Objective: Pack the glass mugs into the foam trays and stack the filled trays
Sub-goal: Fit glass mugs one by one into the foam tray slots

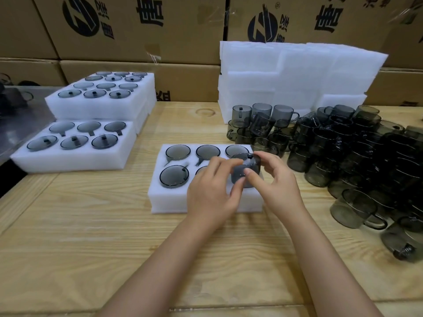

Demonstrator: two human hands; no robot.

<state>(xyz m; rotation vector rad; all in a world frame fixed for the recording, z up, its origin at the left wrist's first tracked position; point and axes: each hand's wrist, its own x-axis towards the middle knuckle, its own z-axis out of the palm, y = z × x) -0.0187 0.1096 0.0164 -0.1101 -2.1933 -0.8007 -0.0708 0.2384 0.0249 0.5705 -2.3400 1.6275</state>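
Both your hands are closed on one smoky grey glass mug (246, 170). Your left hand (210, 193) grips its left side with curled fingers and thumb, and your right hand (277, 186) pinches its right side. The mug sits tilted over the near right pocket of the white foam tray (169, 202) in front of you; whether it touches the foam yet is hidden by your fingers.

That tray already holds mugs in its three far pockets and its near left pocket. The near middle pocket is mostly covered by your left hand.

To your right lies a heap of loose grey glass mugs (366, 156), with a tall stack of empty white foam trays (286, 76) behind it.

On your left a filled six-mug tray (75, 161) rests on the pale wooden table (91, 225), and behind it stand more filled trays (98, 108) — all in front of printed brown cardboard boxes (137, 30).
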